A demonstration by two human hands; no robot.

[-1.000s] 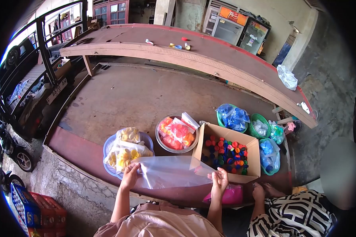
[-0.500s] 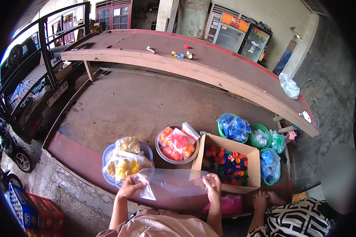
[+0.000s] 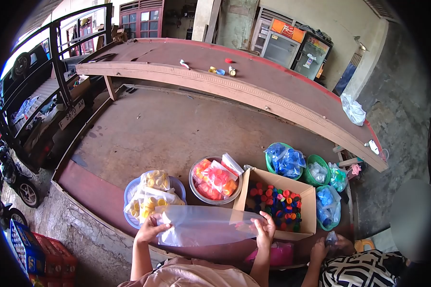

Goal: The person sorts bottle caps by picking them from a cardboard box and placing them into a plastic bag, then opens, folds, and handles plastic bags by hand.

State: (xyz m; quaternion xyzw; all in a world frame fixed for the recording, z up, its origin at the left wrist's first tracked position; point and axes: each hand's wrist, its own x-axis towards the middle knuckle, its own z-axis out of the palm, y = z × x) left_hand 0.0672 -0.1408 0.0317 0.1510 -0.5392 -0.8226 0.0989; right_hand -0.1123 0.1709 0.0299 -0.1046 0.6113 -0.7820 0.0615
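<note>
A long clear plastic bag [image 3: 206,227] is stretched between my two hands above the table's front edge. My left hand [image 3: 149,228] pinches its left end, where a whitish folded part hangs. At its right end, my right hand [image 3: 265,226] grips the plastic with thumb and fingers. Just behind the left hand is a blue basket [image 3: 128,197] with bags of yellow caps [image 3: 151,202]. A metal bowl [image 3: 194,187] holds bags of red and orange caps [image 3: 216,179]. Behind my right hand stands a cardboard box [image 3: 309,203] with loose caps in several colours [image 3: 277,205].
Green baskets [image 3: 316,171] with bagged blue and clear items stand right of the box. A pink bag [image 3: 277,254] lies at the front edge. At the right, a person in patterned clothing [image 3: 364,270] holds a small plastic bag [image 3: 331,238]. A raised bench [image 3: 225,83] runs behind.
The bag between my hands has been lowered slightly toward me and stays stretched. The neighbouring person's hands have come up with a small bag in them. The view has tilted slightly upward.
</note>
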